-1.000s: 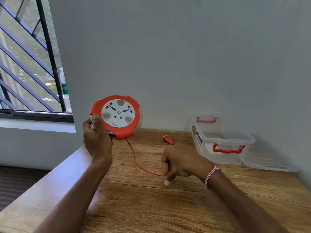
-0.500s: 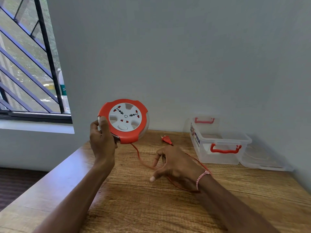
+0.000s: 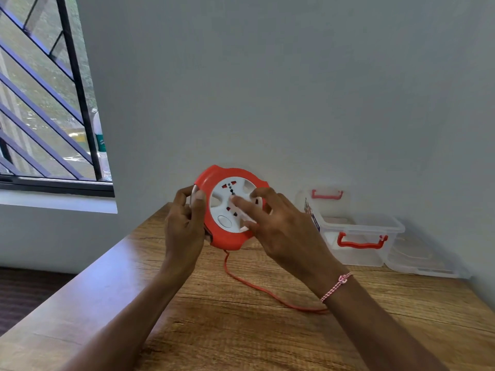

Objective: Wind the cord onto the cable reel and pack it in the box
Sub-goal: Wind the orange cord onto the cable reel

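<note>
So the cable reel [image 3: 230,207] is up in the air over the far end of the wooden table [image 3: 241,330], round, with an orange outer shell and a white socket face turned toward the camera. It isn't resting on anything, both hands are on it.

The left hand [image 3: 184,226] grips the reel's left edge. Its fingers are curled round the rim from behind and the thumb lies along the orange front.

The right hand [image 3: 281,231] is spread out flat-ish over the white face. The index finger points at the middle of the sockets, the thumb sits low near the bottom of the white part, and the other fingers fan toward the right rim. Those fingers are a bit motion-blurred, so how hard they press is anyone's guess. A pink and white braided bracelet [image 3: 336,286] sits on that wrist.

The cord [image 3: 257,287], orange like the shell, hangs out of the reel's bottom edge, drops onto the table and curves off to the right until it slips under the right forearm. Its end isn't visible.

The box [image 3: 359,236] is clear plastic with red handles. It stands open on the table at the back right, close to the grey wall and well apart from the reel. A clear lid [image 3: 426,261] lies flat just beside it, on its right.

Off to the left is a barred window [image 3: 40,103].
</note>
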Action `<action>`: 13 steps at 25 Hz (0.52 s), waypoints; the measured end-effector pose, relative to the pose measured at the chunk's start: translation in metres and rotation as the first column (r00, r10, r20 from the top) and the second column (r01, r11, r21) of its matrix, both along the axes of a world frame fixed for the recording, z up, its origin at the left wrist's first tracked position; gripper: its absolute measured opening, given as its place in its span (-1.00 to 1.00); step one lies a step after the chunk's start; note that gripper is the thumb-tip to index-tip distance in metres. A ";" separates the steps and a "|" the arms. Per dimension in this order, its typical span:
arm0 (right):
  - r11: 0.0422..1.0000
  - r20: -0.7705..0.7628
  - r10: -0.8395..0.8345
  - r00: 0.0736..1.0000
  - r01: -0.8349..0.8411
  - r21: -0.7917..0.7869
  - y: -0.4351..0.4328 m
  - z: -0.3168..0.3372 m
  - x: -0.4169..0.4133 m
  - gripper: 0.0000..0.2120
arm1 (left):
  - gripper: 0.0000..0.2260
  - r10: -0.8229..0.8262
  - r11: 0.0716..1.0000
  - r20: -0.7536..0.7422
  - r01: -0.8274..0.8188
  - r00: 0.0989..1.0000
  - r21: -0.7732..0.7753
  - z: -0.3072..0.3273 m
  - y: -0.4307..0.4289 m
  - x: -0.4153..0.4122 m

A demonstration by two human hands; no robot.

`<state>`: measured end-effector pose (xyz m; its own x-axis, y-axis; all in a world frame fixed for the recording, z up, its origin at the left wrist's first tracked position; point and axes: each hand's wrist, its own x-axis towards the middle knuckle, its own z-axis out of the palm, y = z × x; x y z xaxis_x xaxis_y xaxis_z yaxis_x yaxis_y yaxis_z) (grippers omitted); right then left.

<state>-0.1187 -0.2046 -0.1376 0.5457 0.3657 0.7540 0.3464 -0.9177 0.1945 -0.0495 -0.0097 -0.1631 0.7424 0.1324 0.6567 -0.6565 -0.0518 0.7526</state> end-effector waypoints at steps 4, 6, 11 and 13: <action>0.968 0.050 -0.142 0.989 0.150 -0.201 -0.003 0.003 -0.003 -0.26 | -0.80 0.010 0.996 0.096 -0.019 0.995 0.092 0.005 -0.007 -0.012; 0.959 0.079 -0.142 0.987 0.157 -0.236 -0.005 0.007 -0.005 -0.20 | -0.77 0.027 0.994 0.121 -0.040 0.992 0.104 0.006 -0.008 -0.016; 0.990 0.159 -0.046 0.986 0.066 -0.121 0.001 0.008 -0.010 -0.35 | -0.72 0.057 0.993 0.205 -0.077 0.977 0.093 0.007 -0.009 -0.023; 1.000 0.128 -0.021 0.992 0.020 0.006 0.005 0.008 -0.012 -0.42 | -0.77 0.080 0.991 0.224 -0.102 0.971 0.091 0.006 -0.009 -0.024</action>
<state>-0.1304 -0.1999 -0.1297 0.4520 0.3516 0.8198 0.3000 -0.9254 0.2314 -0.0738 -0.0188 -0.1574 0.5669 0.1177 0.8153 -0.7937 -0.1872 0.5788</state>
